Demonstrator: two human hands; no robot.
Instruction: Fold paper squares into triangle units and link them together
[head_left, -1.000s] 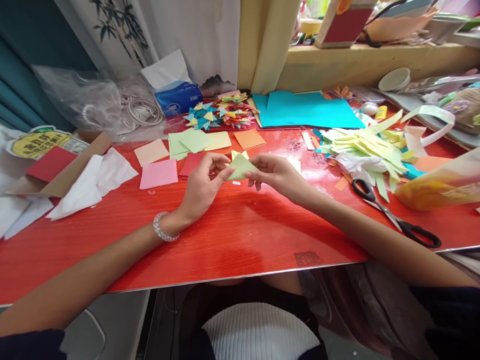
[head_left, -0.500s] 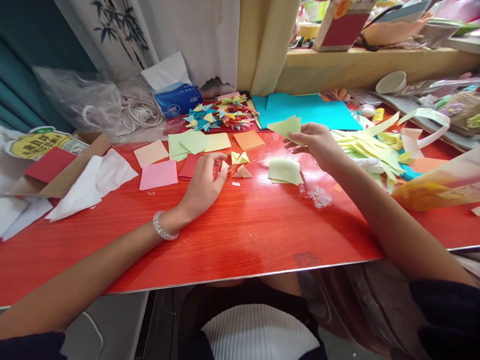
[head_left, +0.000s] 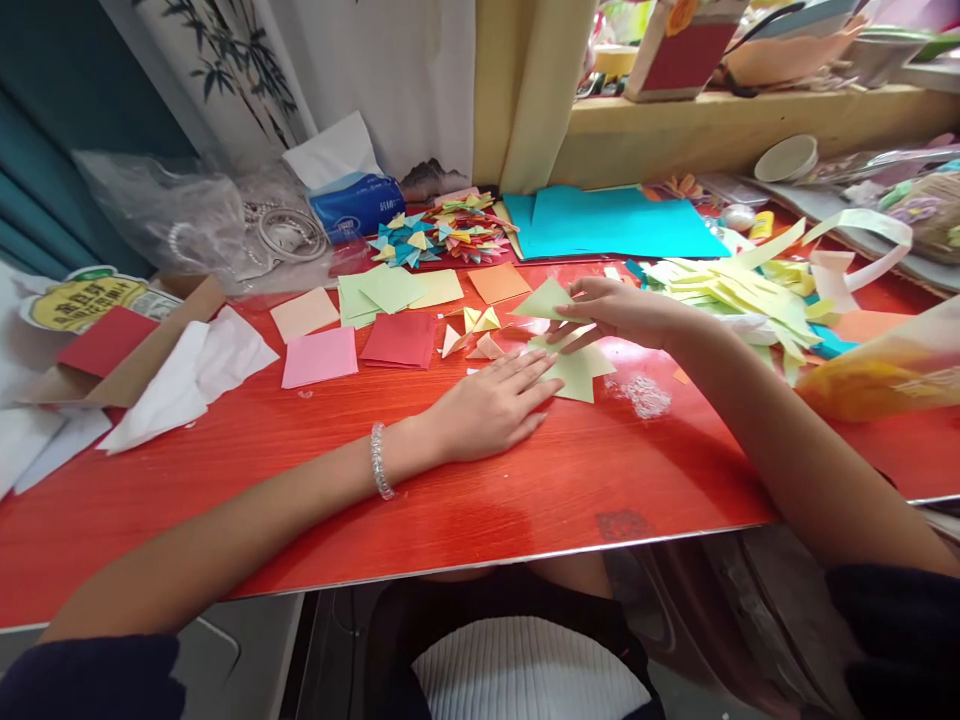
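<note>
My right hand (head_left: 619, 312) pinches a light green square of paper (head_left: 540, 299) above a small stack of light green paper squares (head_left: 576, 376). With fingers stretched out flat, my left hand (head_left: 495, 405) rests its fingertips on the left edge of that stack. A clear bead bracelet (head_left: 380, 462) circles the left wrist. Just beyond the left fingers lie a yellow folded paper piece (head_left: 480, 320) and peach folded pieces (head_left: 487, 347). To their left is a pile of red paper squares (head_left: 397, 341).
Pink squares (head_left: 320, 357), orange squares (head_left: 499, 283) and blue sheets (head_left: 622, 222) lie around the red table (head_left: 315, 520). Folded paper stars (head_left: 465, 230) are heaped at the back beside a tissue pack (head_left: 356, 205). Green paper strips (head_left: 720, 295) pile up at right.
My left hand has moved right, from beside the folded pieces onto the green stack. My right hand has come down and left with its green square. The stack's sheets have shifted.
</note>
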